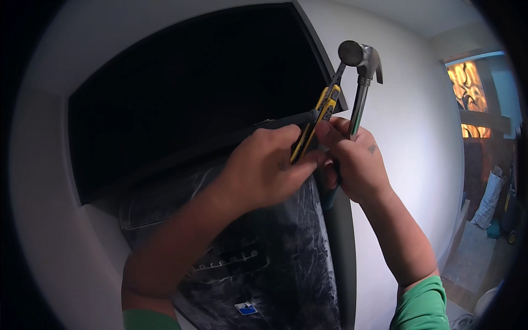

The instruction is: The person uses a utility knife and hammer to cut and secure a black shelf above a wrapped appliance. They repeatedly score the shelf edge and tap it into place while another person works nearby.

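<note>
My left hand (264, 165) grips the lower part of a yellow-and-black hand tool (330, 102), probably a utility knife, held upright at a slant. My right hand (360, 162) is closed round a claw hammer (360, 96) with its head up, and its thumb rests at the yellow tool. Both hands are close together in front of the lower edge of a dark, open recess or screen-like panel (181, 93). Below them is a black appliance (291, 264) under crinkled clear plastic, with a small blue-and-white sticker on it.
A white wall (407, 110) runs along the right. Beyond it, a doorway shows a glowing patterned amber panel (465, 85), a white upright sack (487, 198), a teal object (493, 230) and a board on the floor. A pale wall (44, 154) is at the left.
</note>
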Available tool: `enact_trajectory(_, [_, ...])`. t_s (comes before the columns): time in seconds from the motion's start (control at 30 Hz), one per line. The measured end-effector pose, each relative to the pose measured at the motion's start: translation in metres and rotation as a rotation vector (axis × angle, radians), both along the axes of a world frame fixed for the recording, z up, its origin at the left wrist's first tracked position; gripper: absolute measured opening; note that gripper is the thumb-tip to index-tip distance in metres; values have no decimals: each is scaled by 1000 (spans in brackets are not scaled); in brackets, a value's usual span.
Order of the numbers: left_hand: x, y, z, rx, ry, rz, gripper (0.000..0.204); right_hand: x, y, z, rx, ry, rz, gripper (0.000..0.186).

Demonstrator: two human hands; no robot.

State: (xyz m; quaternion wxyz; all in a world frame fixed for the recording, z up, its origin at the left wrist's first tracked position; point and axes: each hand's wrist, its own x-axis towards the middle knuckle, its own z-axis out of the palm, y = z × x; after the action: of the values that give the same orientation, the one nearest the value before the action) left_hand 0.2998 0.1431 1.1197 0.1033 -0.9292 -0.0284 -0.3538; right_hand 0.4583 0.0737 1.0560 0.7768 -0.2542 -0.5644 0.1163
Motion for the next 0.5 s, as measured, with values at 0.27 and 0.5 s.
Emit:
enact_trajectory(0.27, [28, 10, 34, -113, -206, 39, 40, 42, -28, -74, -31, 127, -31, 49])
enact_trajectory(0.5, [43, 46, 143, -125, -390, -29, 57, 57, -73, -295, -780, 171, 233, 46])
